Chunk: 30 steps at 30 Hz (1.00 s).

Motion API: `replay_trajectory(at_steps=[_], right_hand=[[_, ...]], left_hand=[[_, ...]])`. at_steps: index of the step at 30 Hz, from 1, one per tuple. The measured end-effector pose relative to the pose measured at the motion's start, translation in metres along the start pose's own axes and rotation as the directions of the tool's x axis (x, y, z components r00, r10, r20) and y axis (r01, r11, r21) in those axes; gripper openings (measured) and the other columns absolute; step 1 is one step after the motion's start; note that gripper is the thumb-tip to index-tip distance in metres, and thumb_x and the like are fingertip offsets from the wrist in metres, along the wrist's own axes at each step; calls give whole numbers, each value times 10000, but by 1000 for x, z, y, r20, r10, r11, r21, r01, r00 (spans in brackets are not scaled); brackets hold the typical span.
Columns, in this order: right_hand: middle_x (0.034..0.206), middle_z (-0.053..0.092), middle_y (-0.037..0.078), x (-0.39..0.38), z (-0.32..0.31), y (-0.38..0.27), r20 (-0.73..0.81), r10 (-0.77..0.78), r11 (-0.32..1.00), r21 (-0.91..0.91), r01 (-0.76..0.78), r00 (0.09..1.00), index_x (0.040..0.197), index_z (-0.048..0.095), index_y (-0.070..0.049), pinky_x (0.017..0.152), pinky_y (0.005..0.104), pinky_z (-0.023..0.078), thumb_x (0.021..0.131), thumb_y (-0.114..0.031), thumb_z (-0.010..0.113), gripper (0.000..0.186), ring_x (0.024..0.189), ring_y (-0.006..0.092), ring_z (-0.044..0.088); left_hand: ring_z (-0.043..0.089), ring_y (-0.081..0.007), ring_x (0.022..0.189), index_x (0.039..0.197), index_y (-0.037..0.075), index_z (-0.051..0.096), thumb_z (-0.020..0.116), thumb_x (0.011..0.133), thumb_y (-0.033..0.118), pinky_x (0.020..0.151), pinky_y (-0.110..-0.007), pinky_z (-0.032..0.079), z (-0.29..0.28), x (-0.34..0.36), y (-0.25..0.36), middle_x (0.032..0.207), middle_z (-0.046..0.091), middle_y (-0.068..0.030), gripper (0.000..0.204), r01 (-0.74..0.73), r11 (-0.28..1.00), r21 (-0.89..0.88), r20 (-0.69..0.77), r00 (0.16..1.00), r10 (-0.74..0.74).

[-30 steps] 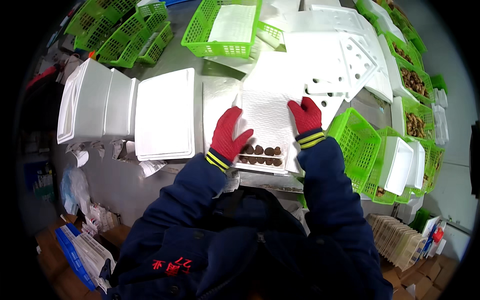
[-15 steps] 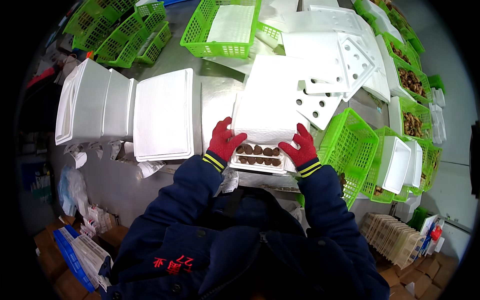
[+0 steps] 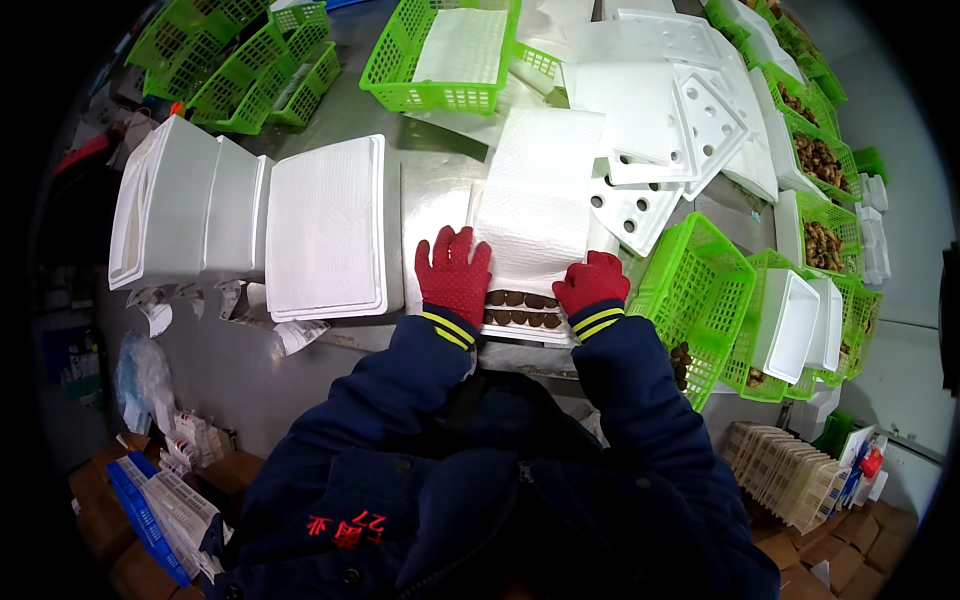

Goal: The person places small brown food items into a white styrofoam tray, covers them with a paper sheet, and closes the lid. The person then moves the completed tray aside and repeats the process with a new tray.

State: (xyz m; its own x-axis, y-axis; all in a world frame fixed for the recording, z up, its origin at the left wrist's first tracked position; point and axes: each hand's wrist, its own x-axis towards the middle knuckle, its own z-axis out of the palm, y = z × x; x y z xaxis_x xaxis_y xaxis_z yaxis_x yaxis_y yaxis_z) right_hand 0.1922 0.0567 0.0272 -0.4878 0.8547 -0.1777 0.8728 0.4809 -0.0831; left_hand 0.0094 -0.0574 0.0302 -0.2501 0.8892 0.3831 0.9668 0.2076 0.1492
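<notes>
In front of me stands a white foam box [image 3: 527, 334] with two rows of dark brown, rounded, mushroom-like pieces [image 3: 522, 319] at its near end. A textured white paper sheet [image 3: 535, 225] covers the rest and stretches away from me. My left hand [image 3: 453, 275], in a red glove, lies at the box's left side with its fingers stretched forward and apart. At the right side, my red-gloved right hand [image 3: 592, 283] is closed, its curled fingers at the sheet's near right corner; the fingertips are partly hidden.
White foam boxes [image 3: 325, 230] stand at the left. White foam sheets with round holes [image 3: 635, 210] lie piled at the back right. Green baskets [image 3: 695, 290] line the right side, several holding brown produce [image 3: 822, 248]. Another green basket [image 3: 435, 98] sits at the back.
My left hand has shifted right and turned its fingers forward. My right hand has moved slightly left and curled its fingers, which were spread. The paper sheet's right edge has shifted inward.
</notes>
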Motion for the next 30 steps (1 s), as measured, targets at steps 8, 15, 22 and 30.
replay_trajectory(at_steps=[8,15,22,30], right_hand=[[1122,614,102,-19,-47,-16,-391,-131,981,78,175,911,1014,639,-99,787,460,472,707,-256,741,360,995,321,566],[1061,611,104,2,4,-22,-128,-378,920,61,388,917,1173,538,-66,684,440,498,647,-297,766,618,947,301,594],[927,634,70,-38,-12,-11,-295,-420,845,217,488,858,958,634,-101,738,438,465,786,-251,619,229,913,283,598],[1249,511,266,-119,18,204,56,317,840,448,-308,947,1345,468,-56,958,453,451,623,-362,773,842,1131,411,525]], left_hand=[[602,-315,812,1039,16,599,648,782,149,725,-436,466,16,-5,23,851,626,-121,293,-239,841,-485,186,911,367],[605,-312,779,840,75,630,642,793,252,742,-442,454,10,5,23,773,613,-98,184,-238,862,-447,273,882,385],[605,-278,860,991,85,634,646,831,336,1008,-548,306,-11,-2,8,893,649,-64,298,-181,961,-209,417,872,255],[560,-346,1097,1168,42,598,701,801,145,1017,-532,357,11,-23,1,1189,600,-164,394,-206,884,-419,-3,974,226]])
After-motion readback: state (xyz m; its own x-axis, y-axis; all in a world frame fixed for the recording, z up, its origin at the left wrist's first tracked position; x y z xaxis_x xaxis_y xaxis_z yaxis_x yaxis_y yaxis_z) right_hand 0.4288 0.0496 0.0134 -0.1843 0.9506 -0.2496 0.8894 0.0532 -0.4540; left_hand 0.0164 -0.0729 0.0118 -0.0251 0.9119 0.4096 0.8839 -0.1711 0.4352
